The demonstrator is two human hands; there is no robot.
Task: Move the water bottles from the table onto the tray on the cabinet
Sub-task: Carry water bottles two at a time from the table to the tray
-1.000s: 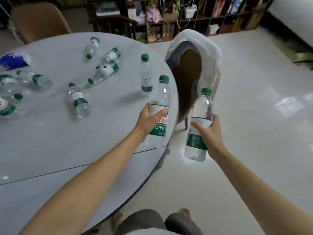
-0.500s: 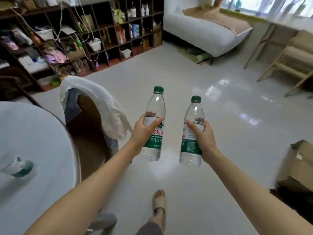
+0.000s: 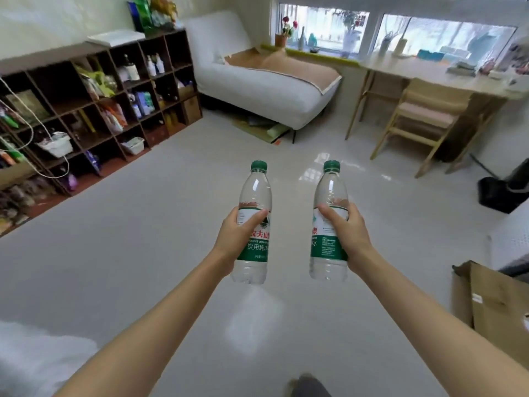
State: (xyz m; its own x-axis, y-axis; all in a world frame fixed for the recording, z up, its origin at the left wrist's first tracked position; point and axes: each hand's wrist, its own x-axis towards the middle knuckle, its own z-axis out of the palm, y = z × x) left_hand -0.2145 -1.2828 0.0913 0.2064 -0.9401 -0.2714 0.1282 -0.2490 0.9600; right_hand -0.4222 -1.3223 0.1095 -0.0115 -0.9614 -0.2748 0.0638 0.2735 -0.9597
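I hold two clear water bottles with green caps and green-and-white labels, both upright over the pale floor. My left hand (image 3: pixel 236 239) grips the left bottle (image 3: pixel 254 196) around its label. My right hand (image 3: pixel 347 234) grips the right bottle (image 3: pixel 329 193) the same way. The bottles stand side by side, a hand's width apart. The table, the tray and the cabinet are out of view.
A dark cube shelf (image 3: pixel 94 110) full of goods lines the left wall. A white sofa bed (image 3: pixel 266 81) stands at the back, a wooden desk and chair (image 3: pixel 423 118) at the right. Cardboard (image 3: pixel 492 305) lies at the right edge.
My view has swung right, away from the table and the draped chair, toward the sofa and desk. Both bottles stay in my hands and have come level with each other.
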